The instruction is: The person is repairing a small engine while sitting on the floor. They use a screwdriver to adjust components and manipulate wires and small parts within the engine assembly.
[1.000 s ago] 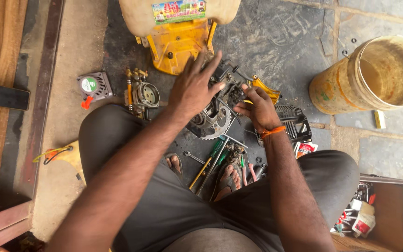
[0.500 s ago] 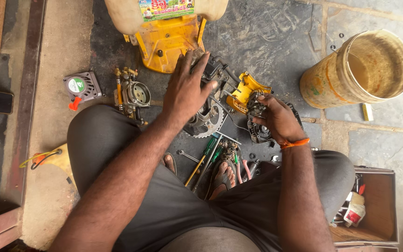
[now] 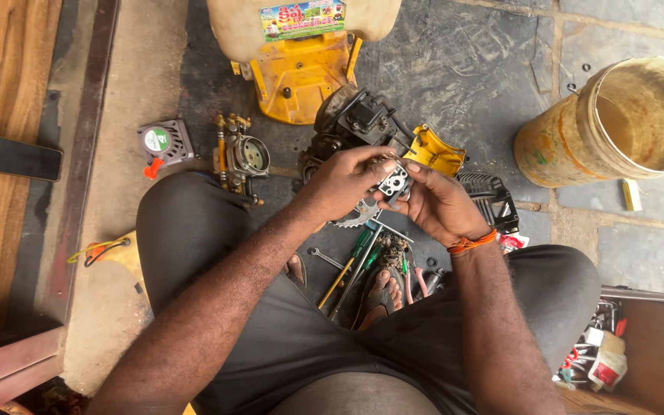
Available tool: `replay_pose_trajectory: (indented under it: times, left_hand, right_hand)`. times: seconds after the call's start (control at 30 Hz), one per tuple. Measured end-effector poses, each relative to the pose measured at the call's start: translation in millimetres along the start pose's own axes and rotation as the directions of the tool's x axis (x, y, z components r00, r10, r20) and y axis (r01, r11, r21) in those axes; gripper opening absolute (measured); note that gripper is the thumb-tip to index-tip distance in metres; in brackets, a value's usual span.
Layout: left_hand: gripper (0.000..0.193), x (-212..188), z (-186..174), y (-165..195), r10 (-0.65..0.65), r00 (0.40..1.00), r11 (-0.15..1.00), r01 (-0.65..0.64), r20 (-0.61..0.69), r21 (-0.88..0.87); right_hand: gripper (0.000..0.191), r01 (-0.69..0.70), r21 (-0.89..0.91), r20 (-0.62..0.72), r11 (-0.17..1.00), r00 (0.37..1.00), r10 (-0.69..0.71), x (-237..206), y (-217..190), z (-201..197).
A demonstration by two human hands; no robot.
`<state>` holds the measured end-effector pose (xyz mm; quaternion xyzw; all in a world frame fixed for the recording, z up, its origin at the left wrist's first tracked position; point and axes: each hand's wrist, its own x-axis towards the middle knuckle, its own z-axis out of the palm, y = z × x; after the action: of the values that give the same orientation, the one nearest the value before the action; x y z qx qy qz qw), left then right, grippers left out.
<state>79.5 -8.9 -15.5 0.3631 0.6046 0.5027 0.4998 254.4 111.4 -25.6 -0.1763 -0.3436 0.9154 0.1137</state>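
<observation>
Both hands' grip closed on small metal part [image 3: 394,184], fingertips around it.

Repair workshop floor; dismantled engine parts [image 3: 244,157], screwdrivers [image 3: 351,265], stained bucket [image 3: 616,123], stone paving [image 3: 463,61]

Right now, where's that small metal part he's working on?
In the head view, centre frame: the small metal part is pinched between the left hand and right hand, above the toothed wheel.
</observation>
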Motion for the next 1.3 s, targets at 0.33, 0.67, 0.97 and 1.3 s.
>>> replay_pose_trajectory:
  times: [0.33, 0.67, 0.97, 1.3]
  left_hand:
    - [0.046, -2, -19, -12, -0.083, 0.996, 0.990, 0.081, -0.015, -0.114]
    - [0.050, -5, -25, -5, -0.072, 0.989, 0.989, 0.089, 0.132, -0.121]
    - [0.051, -2, -22, -10, -0.058, 0.989, 0.991, 0.074, 0.135, -0.114]
    - [0.046, 1, -21, -17, -0.080, 0.982, 0.975, 0.113, 0.173, -0.191]
  right_hand:
    - [0.036, 0.013, -0.122, -0.041, 0.992, 0.999, -0.019, 1, -2, -2]
    - [0.050, 0.118, -0.674, -0.027, 0.729, 0.983, -0.184, -11, -7, 17]
    - [0.049, 0.220, -0.859, 0.091, 0.462, 0.954, -0.286, -20, -12, 47]
    - [0.055, 0.227, -0.969, 0.161, 0.098, 0.882, -0.443, -29, -3, 69]
